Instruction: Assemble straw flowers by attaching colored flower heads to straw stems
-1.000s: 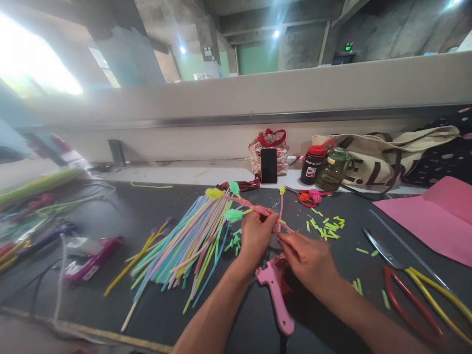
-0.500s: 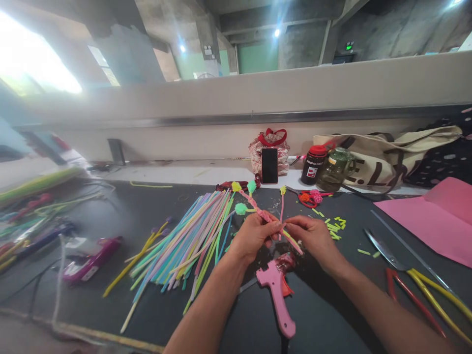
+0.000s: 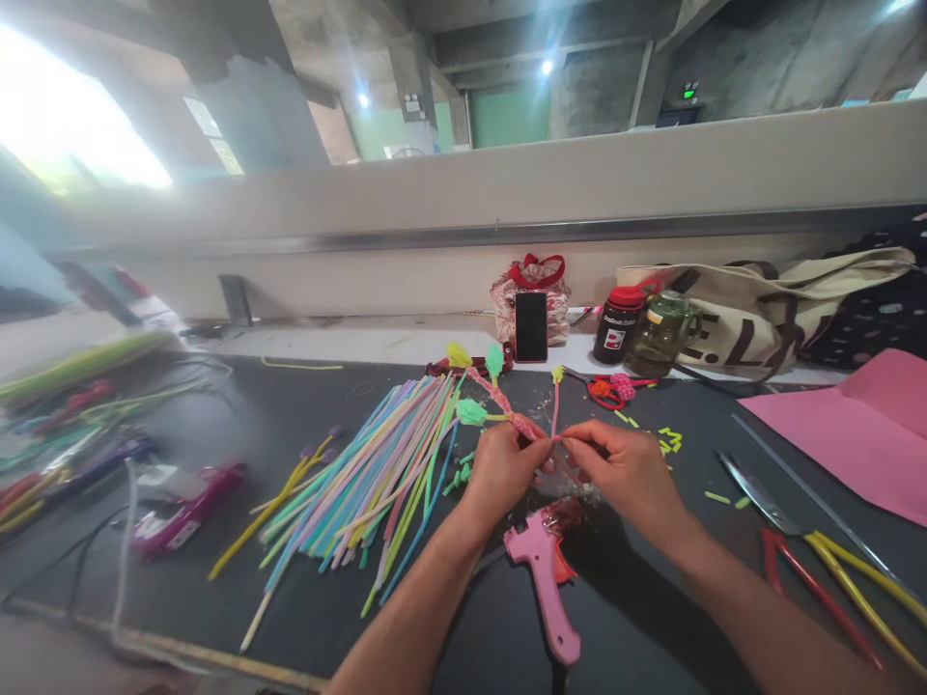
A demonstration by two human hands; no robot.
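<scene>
My left hand (image 3: 505, 470) is closed round the lower part of a pink pipe cleaner branch (image 3: 499, 398). Fuzzy tips top this branch: a yellow one (image 3: 458, 355) and two mint green ones, at the upper end (image 3: 494, 361) and on a side stalk (image 3: 471, 412). With thumb and forefinger, my right hand (image 3: 624, 471) pinches at the base of a thin pink pipe cleaner (image 3: 555, 410) that stands up and carries a small yellow tip. Fingertips of both hands almost meet there, and they hide the join. Below them lies a pink glue gun (image 3: 543, 579).
Loose pastel pipe cleaners (image 3: 377, 473) spread to the left, beside a purple glue gun (image 3: 189, 507). Large scissors (image 3: 768, 502), pink sheet (image 3: 855, 425) and cut green pieces (image 3: 670, 441) lie right. A phone (image 3: 531, 328), bottles (image 3: 619, 323) and bag (image 3: 745, 319) stand behind.
The branch has turned in my left hand, and its lower end, which stuck out to the lower right, is now mostly hidden. My right fingertips have shifted slightly up.
</scene>
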